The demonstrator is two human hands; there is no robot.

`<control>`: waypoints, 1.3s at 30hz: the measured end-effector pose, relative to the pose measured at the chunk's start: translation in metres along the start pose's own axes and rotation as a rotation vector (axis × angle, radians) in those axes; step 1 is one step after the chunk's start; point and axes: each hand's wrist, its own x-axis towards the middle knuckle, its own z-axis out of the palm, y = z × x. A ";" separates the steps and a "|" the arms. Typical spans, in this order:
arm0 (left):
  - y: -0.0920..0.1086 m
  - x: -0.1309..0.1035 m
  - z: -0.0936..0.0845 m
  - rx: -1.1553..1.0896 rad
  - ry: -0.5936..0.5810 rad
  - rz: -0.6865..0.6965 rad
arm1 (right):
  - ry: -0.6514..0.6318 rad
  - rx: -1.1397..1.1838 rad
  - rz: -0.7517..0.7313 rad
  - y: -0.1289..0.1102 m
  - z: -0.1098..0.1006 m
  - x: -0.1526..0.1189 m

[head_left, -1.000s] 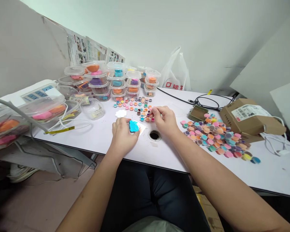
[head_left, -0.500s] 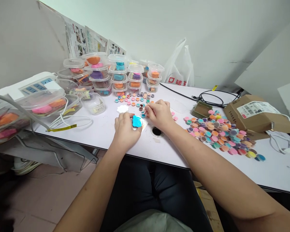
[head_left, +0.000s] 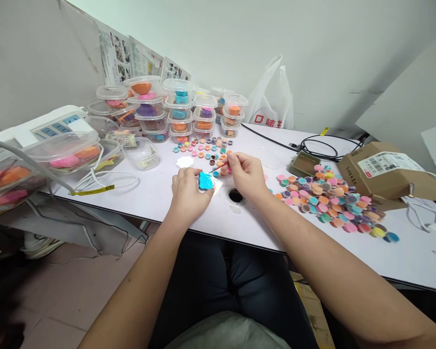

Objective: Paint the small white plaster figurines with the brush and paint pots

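Observation:
A small bright blue piece with a wavy edge (head_left: 206,181) is gripped at its rim by my left hand (head_left: 189,194), fingers along its left side and thumb below. Between the thumb and fingers of my right hand (head_left: 247,177) is a thin reddish paintbrush (head_left: 218,167), its tip close to the right edge of the blue piece; I cannot tell if it touches. Under the blue piece lies a white sheet (head_left: 218,186). Behind my left hand sits a white scalloped piece (head_left: 185,162). Several small paint pots (head_left: 203,148) stand in rows beyond.
Stacked clear tubs (head_left: 179,114) with coloured pieces line the back. Many paint pots (head_left: 330,198) are heaped at right beside a cardboard box (head_left: 381,169). A round cable hole (head_left: 236,196) is near my right wrist. A power strip (head_left: 54,126) and white cable lie left.
My right hand has moved slightly right and turned, lifting the brush from the blue pot toward the blue piece, so the brush now shows clearly. My left hand stays nearly still.

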 end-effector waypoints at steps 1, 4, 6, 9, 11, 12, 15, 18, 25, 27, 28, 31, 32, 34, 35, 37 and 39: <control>0.000 0.000 0.000 -0.007 0.002 0.003 | -0.015 -0.029 -0.022 0.001 0.001 -0.001; -0.001 0.000 0.000 -0.003 0.005 0.005 | -0.052 -0.164 -0.069 0.003 0.000 -0.002; -0.001 0.000 0.000 0.009 0.000 0.001 | -0.054 -0.226 -0.076 0.003 -0.002 -0.002; -0.001 0.000 0.000 0.005 -0.001 -0.002 | -0.025 -0.195 -0.092 -0.001 -0.003 -0.003; -0.002 0.000 0.000 -0.004 0.001 0.002 | -0.015 -0.132 -0.122 -0.004 -0.002 -0.005; -0.002 0.000 0.000 -0.005 0.001 0.004 | -0.023 -0.120 -0.139 -0.005 -0.001 -0.006; -0.002 0.000 0.000 0.011 -0.004 0.003 | -0.073 -0.206 -0.168 -0.005 -0.002 -0.007; -0.002 0.000 0.000 0.026 -0.010 -0.003 | -0.084 -0.337 -0.156 -0.003 -0.006 -0.007; -0.003 0.000 0.002 0.011 -0.002 -0.003 | -0.041 -0.136 -0.149 -0.002 -0.005 -0.008; -0.003 0.000 0.002 0.019 0.000 0.000 | -0.079 -0.170 -0.155 -0.002 -0.005 -0.009; -0.003 0.000 0.001 0.023 -0.002 0.001 | -0.096 -0.210 -0.154 -0.002 -0.005 -0.009; -0.002 0.000 0.001 0.032 -0.003 -0.001 | -0.106 -0.278 -0.137 -0.002 -0.010 -0.011; -0.002 0.000 0.001 0.031 -0.004 -0.001 | -0.091 -0.270 -0.138 -0.003 -0.011 -0.012; -0.002 0.000 0.002 0.027 -0.006 -0.001 | -0.053 -0.222 -0.162 -0.004 -0.012 -0.014; -0.002 0.000 0.002 0.026 -0.008 -0.002 | -0.039 -0.199 -0.183 -0.004 -0.012 -0.014; -0.002 0.000 0.001 0.026 -0.008 -0.003 | -0.045 -0.197 -0.230 -0.005 -0.010 -0.015; -0.001 0.000 0.001 0.025 -0.009 -0.001 | -0.082 -0.266 -0.247 -0.005 -0.008 -0.016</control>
